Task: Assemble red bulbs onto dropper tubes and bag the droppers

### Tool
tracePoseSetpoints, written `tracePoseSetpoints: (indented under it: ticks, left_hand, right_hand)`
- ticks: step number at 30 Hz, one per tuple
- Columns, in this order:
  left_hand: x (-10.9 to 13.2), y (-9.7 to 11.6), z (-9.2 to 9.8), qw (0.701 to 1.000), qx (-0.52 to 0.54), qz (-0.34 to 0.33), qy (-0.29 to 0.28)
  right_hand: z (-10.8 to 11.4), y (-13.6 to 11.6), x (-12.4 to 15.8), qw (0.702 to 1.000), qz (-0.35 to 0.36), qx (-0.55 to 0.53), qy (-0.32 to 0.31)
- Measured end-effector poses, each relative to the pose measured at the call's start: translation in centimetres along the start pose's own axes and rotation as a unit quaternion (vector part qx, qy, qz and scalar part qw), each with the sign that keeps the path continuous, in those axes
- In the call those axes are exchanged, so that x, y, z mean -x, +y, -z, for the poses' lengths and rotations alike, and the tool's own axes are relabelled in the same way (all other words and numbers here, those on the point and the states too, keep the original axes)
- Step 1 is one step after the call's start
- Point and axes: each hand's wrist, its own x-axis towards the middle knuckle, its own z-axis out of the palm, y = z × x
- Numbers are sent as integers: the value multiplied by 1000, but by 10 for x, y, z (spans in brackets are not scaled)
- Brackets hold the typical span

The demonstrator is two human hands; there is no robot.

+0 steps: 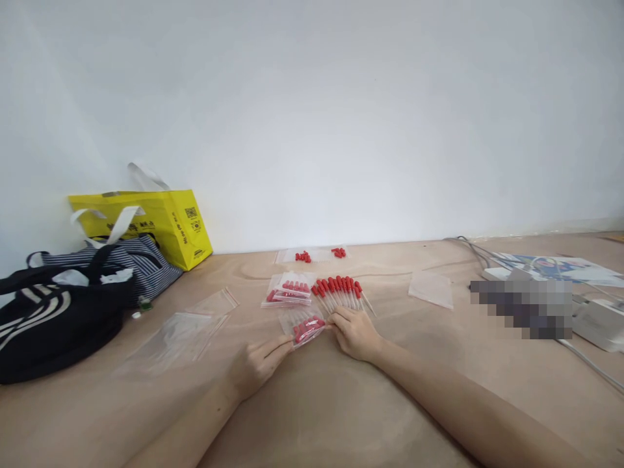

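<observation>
My left hand (pixel 263 364) pinches the lower left corner of a clear zip bag (pixel 292 318) with several red rubber bulbs (pixel 309 328) inside. At the bag's right end, my right hand (pixel 351 331) is closed on its edge. Just beyond the right hand lies a fanned row of droppers (pixel 341 292) with red bulbs and clear tubes. Behind the held bag, filled zip bags (pixel 287 289) with red bulbs are stacked. Farther back, loose red bulbs (pixel 303 257) rest on a clear plastic bag (pixel 322 255).
Flat clear bags (pixel 180 335) are spread at left. One more bag (pixel 429 290) lies right of the droppers. A yellow bag (pixel 180 227), a striped bag (pixel 151 266) and a black bag (pixel 63 325) stand far left. Cables and white adapters (pixel 599 322) occupy the right side.
</observation>
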Motion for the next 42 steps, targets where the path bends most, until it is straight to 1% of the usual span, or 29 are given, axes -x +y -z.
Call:
tracePoseSetpoints:
  ticks: [3, 5, 9, 14, 20, 24, 28, 33, 42]
  left_hand:
    - [-2, 2, 0, 999, -4, -13, 35]
    - [-4, 3, 0, 999, -1, -15, 46]
    - [-5, 5, -2, 999, 12, -1, 48]
    - [-7, 6, -6, 999, 31, 8, 40]
    - [-10, 8, -11, 999, 28, 12, 39]
    - [-12, 9, -9, 999, 32, 11, 28]
    - [-16, 11, -5, 999, 44, 17, 21]
    - [-17, 13, -2, 997, 70, 37, 16]
    - [-12, 11, -4, 993, 100, 56, 30]
  right_hand:
    - [0, 0, 0, 1000, 1, -2, 4]
    - [1, -1, 0, 1000, 2, -3, 5]
    - [5, -3, -2, 1000, 11, -4, 5]
    - [6, -10, -6, 997, 67, 0, 32]
    - [-2, -27, -17, 987, 131, 37, 82]
    - [-8, -38, -23, 982, 158, 57, 90]
    - [-12, -41, -25, 983, 157, 39, 85]
    - [-10, -39, -24, 983, 153, 19, 96]
    - [-8, -36, -25, 983, 139, 90, 78]
